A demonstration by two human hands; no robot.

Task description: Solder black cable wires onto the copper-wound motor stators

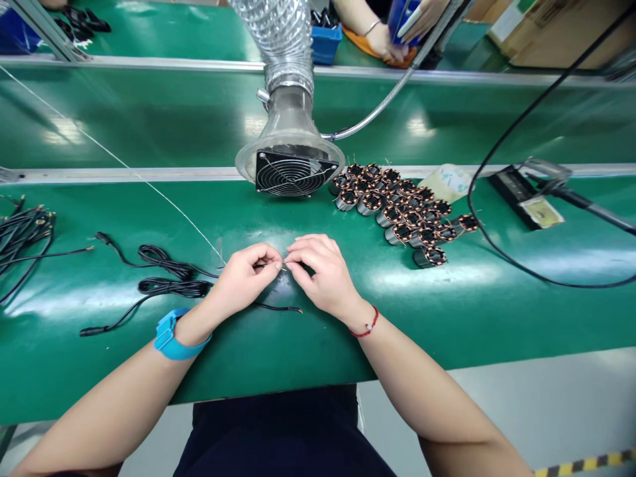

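My left hand [248, 277], wearing a blue wrist strap [171, 334], pinches the end of a black cable in front of me. My right hand [322, 273] meets it, thumb and forefinger closed at the thin wire tips [284, 267] coming out of that cable. The fingers partly hide these wires. Left of my hands lie two bundled black cables, an upper one [166, 260] and a lower one [173, 286], each with a plug at its far left. One cable end [278, 307] with bared tips passes beneath my left hand and rests on the green table.
Several copper-wound motor stators [397, 211] stand grouped at the right. A fume duct with a fan [294, 171] hangs ahead. More black cables [27, 235] lie far left. At the right are a soldering iron holder [527, 195] and a looping black cord [489, 242]. A co-worker's hand [385, 41] shows beyond.
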